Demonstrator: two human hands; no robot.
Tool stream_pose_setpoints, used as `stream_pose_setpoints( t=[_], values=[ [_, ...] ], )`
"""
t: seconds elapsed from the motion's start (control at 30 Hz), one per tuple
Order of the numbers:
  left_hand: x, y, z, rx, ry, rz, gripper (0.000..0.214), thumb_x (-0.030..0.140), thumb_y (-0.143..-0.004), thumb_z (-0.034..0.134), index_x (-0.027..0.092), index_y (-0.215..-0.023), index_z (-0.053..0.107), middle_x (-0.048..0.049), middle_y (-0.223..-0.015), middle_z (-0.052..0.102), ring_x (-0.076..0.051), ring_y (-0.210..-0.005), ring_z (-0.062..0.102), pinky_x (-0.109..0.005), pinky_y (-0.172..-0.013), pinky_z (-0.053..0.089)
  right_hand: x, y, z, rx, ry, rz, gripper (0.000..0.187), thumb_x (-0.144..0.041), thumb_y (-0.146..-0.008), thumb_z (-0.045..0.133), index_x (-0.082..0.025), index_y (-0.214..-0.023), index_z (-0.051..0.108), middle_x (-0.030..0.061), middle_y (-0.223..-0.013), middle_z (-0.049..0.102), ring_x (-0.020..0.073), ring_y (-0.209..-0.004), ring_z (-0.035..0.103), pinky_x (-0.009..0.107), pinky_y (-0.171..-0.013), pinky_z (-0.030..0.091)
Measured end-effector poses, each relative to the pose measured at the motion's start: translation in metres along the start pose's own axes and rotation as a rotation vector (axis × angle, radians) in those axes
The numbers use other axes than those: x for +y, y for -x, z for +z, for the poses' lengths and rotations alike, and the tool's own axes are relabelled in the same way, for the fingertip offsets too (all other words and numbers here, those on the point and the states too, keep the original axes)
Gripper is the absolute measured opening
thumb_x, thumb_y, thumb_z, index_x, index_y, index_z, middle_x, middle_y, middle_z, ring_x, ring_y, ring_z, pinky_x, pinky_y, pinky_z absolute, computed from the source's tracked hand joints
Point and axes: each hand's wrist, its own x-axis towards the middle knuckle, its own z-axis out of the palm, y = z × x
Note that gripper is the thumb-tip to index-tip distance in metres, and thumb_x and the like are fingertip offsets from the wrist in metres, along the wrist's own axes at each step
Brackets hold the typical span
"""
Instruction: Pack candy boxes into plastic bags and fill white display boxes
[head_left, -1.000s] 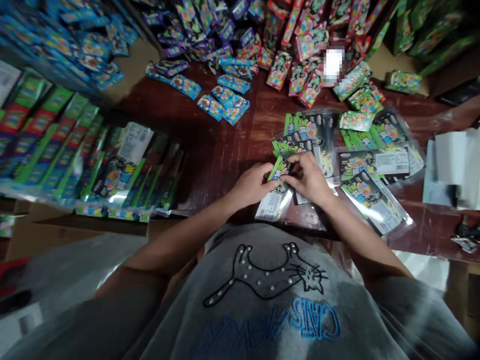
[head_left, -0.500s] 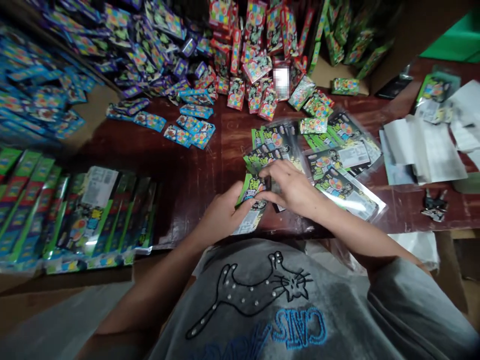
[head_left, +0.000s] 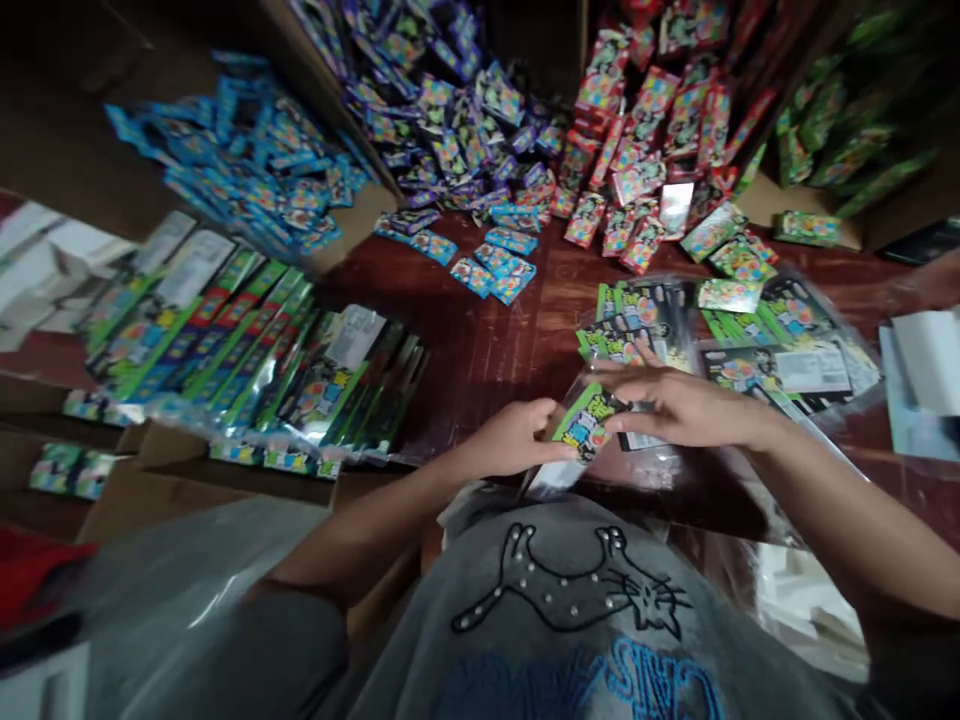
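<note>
Just in front of my body, a black and green printed packet (head_left: 586,425) in clear plastic is held at a tilt. The fingers and thumb of my left hand (head_left: 514,438) are closed on its left edge. At the opposite edge is my right hand (head_left: 675,402), its thumb against the packet and its fingers bent over the upper end. Beyond the hands lie similar flat packets (head_left: 652,300), partly covered by my right hand. More of these packets (head_left: 787,365) lie to the right, under my right forearm.
Piles of small blue boxes (head_left: 262,170), purple boxes (head_left: 450,130), red boxes (head_left: 652,110) and green boxes (head_left: 840,140) fill cartons at the back. Several loose blue boxes (head_left: 499,265) lie on the brown table (head_left: 480,350). Filled packets (head_left: 247,340) stand in a row at left.
The view has turned left, so everything appears farther right. The packet in my hands has lifted and tilted more, and my right fingers have spread over its upper end.
</note>
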Motion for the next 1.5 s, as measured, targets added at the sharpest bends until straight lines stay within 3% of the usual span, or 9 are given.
stream_pose_setpoints(
  t=[0.17, 0.3, 0.5, 0.57, 0.73, 0.97, 1.2, 1.37, 1.5],
  values=[
    [-0.015, -0.014, -0.004, 0.471, 0.180, 0.179, 0.036, 0.039, -0.075, 0.093, 0.016, -0.098, 0.077, -0.0068, -0.102, 0.086, -0.019, -0.088, 0.079, -0.033, -0.086, 0.063, -0.003, -0.034, 0.052, 0.540, 0.008, 0.299, 0.049, -0.066, -0.108, 0.050, -0.026, -0.128, 0.071, 0.0136, -0.130, 0.081, 0.0307, -0.127, 0.076, 0.051, -0.107, 0.061],
    [-0.039, -0.022, 0.003, 0.595, 0.231, 0.209, 0.041, 0.046, -0.086, 0.085, 0.016, -0.113, 0.076, -0.0084, -0.112, 0.085, -0.022, -0.095, 0.079, -0.033, -0.087, 0.063, -0.004, -0.067, 0.110, 0.399, 0.208, 0.628, 0.047, -0.050, -0.114, 0.036, -0.015, -0.135, 0.060, 0.0189, -0.104, 0.084, 0.0322, -0.088, 0.082, 0.040, -0.072, 0.059],
    [-0.038, -0.013, -0.029, 0.931, -0.531, 0.319, 0.075, 0.047, -0.099, 0.075, 0.018, -0.162, 0.047, -0.0227, -0.165, 0.056, -0.032, -0.138, 0.065, -0.047, -0.112, 0.056, -0.001, -0.087, 0.124, 0.251, 0.398, 0.767, 0.037, -0.033, -0.114, 0.034, -0.012, -0.124, 0.064, 0.0190, -0.089, 0.084, 0.0307, -0.071, 0.079, 0.034, -0.059, 0.044],
    [-0.012, -0.023, -0.057, 0.957, -0.879, 0.385, 0.057, 0.039, -0.108, 0.062, 0.017, -0.160, 0.052, -0.0216, -0.169, 0.051, -0.034, -0.150, 0.053, -0.053, -0.122, 0.046, -0.004, -0.089, 0.112, 0.194, 0.443, 0.759, 0.036, -0.037, -0.114, 0.041, -0.014, -0.122, 0.068, 0.0174, -0.085, 0.083, 0.0310, -0.069, 0.078, 0.034, -0.060, 0.045],
    [0.054, -0.084, -0.114, 0.507, -1.439, 0.400, 0.049, 0.017, -0.112, 0.041, 0.024, -0.153, 0.067, -0.0083, -0.168, 0.058, -0.039, -0.149, 0.052, -0.059, -0.117, 0.045, 0.001, -0.124, 0.036, 0.206, 0.581, 0.595, 0.055, -0.058, -0.113, 0.038, -0.017, -0.120, 0.073, 0.0233, -0.108, 0.082, 0.0379, -0.097, 0.079, 0.044, -0.077, 0.056],
    [0.066, -0.123, -0.130, 0.357, -1.642, 0.352, 0.055, 0.011, -0.110, 0.038, 0.021, -0.159, 0.062, -0.0069, -0.172, 0.054, -0.042, -0.155, 0.047, -0.066, -0.123, 0.041, 0.066, -0.267, -0.100, 0.388, 0.911, 0.277, 0.048, -0.021, -0.108, 0.035, -0.008, -0.141, 0.067, 0.0252, -0.145, 0.068, 0.0402, -0.139, 0.055, 0.055, -0.111, 0.046],
    [0.071, -0.114, -0.136, 0.354, -1.544, 0.339, 0.065, 0.004, -0.102, 0.045, 0.017, -0.165, 0.052, -0.0093, -0.171, 0.054, -0.039, -0.156, 0.045, -0.062, -0.127, 0.038, 0.110, -0.384, -0.104, 0.372, 0.894, 0.503, 0.073, -0.061, -0.112, 0.038, 0.000, -0.132, 0.071, 0.0290, -0.128, 0.073, 0.0483, -0.136, 0.059, 0.070, -0.111, 0.038],
    [0.068, -0.106, -0.129, 0.485, -1.339, 0.503, 0.074, 0.024, -0.087, 0.076, 0.017, -0.158, 0.055, -0.0164, -0.156, 0.061, -0.039, -0.151, 0.048, -0.065, -0.137, 0.021, 0.094, -0.332, -0.120, 0.444, 0.860, 0.362, 0.074, -0.073, -0.104, 0.047, -0.011, -0.137, 0.071, 0.0270, -0.136, 0.070, 0.0496, -0.135, 0.058, 0.067, -0.105, 0.050],
    [0.059, -0.097, -0.114, 0.415, -1.216, 0.542, 0.079, 0.034, -0.084, 0.081, 0.018, -0.157, 0.054, -0.0158, -0.149, 0.057, -0.039, -0.142, 0.052, -0.059, -0.129, 0.035, 0.077, -0.211, -0.142, 0.103, 0.808, 0.003, 0.064, -0.057, -0.098, 0.063, -0.015, -0.145, 0.070, 0.0223, -0.137, 0.070, 0.0455, -0.132, 0.060, 0.067, -0.114, 0.047]
  ],
)
